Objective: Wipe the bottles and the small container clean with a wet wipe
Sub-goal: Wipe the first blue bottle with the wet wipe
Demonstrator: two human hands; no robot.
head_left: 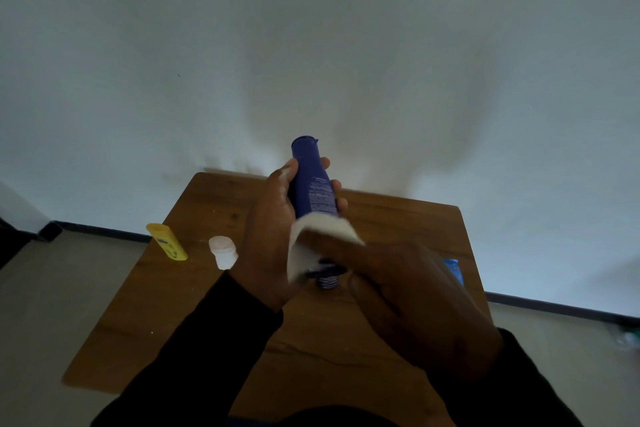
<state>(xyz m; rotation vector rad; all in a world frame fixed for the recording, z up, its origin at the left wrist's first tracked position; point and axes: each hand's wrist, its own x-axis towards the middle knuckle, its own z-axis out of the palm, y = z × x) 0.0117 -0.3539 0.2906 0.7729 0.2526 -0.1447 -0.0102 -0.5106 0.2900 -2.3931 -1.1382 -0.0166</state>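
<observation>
- Blue bottle (313, 184) held above wooden table (381, 340), left hand (273, 236) curled round it.
- Right hand (398, 295) presses white wipe (325, 229) on its lower end.
- Yellow bottle (167, 242), small container (223, 251) rest at left; white wall (311, 45) behind.

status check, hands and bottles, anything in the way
Left hand grips blue bottle, cap end up. Right hand presses wet wipe on its lower half. Yellow bottle, small container wait on table. Nothing in the way.
</observation>
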